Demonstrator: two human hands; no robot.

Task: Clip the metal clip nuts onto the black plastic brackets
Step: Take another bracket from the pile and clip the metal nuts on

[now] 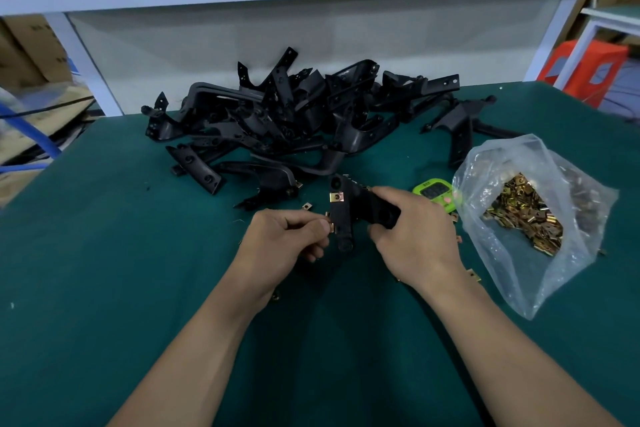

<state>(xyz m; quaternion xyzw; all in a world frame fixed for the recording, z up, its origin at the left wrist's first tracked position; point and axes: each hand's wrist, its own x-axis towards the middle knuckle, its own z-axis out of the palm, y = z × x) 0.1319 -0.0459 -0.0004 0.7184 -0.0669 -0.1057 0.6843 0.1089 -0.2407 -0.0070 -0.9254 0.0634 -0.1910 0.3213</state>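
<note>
Bracket (349,210), one clip nut (336,197) already on, sits over the worktop (138,288) in the right grip (412,229), fingers curled round its arm to steady it, while the left grip (287,239) pinches a second nut (330,227) against its edge, seemingly to push it on.

A black plastic bracket (341,215), one brass-coloured clip nut (336,197) fitted, another clip nut (330,227) at its edge.
</note>
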